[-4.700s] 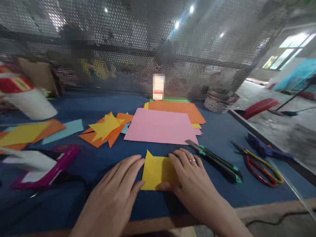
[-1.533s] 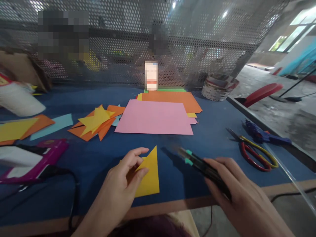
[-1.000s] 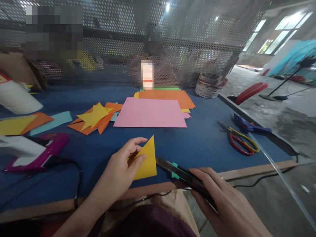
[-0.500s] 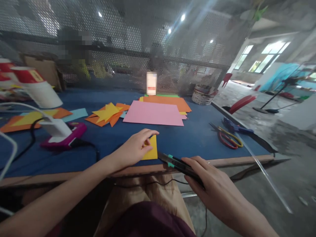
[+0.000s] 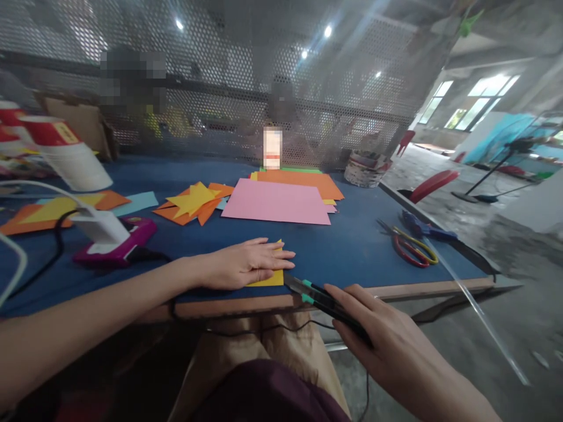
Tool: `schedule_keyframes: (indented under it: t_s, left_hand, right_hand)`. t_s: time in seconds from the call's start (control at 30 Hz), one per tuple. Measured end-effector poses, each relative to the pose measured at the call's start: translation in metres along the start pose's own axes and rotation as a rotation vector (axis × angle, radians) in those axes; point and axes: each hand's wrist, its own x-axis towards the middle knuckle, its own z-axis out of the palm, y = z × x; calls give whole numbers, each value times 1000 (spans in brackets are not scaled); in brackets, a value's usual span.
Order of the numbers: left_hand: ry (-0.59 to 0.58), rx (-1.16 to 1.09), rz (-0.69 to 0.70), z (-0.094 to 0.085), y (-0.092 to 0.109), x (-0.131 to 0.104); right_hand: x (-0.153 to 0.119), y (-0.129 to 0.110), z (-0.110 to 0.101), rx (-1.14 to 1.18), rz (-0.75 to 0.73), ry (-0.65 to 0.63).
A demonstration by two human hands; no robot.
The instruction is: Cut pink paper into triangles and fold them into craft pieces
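Tabletop [image 5: 352, 243] in blue, perforated panel [image 5: 229, 67] behind

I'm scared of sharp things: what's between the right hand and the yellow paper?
In the head view, a cutter: the right hand holds it, blade pointing at the yellow paper under the left hand.

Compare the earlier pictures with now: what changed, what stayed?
The right hand has let go of the yellow paper and picked up the cutter, its blade now by the paper's right edge. The left hand has moved from the paper's left side to lie flat across it. The pink sheet and scissors stayed put.
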Motion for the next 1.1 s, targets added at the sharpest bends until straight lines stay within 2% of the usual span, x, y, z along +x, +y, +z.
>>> schedule_keyframes:
  t_s: [0.53, 0.93, 1.1]
  left_hand:
    - [-39, 70, 0, 3, -1, -1]
    - [-2, 46, 26, 4, -3, -2]
    - [13, 24, 41, 4, -4, -2]
  right_hand:
    - [-2, -5, 2, 78, 16, -33]
    - [-2, -18, 1, 124, 16, -9]
    - [0, -22, 3, 152, 32, -36]
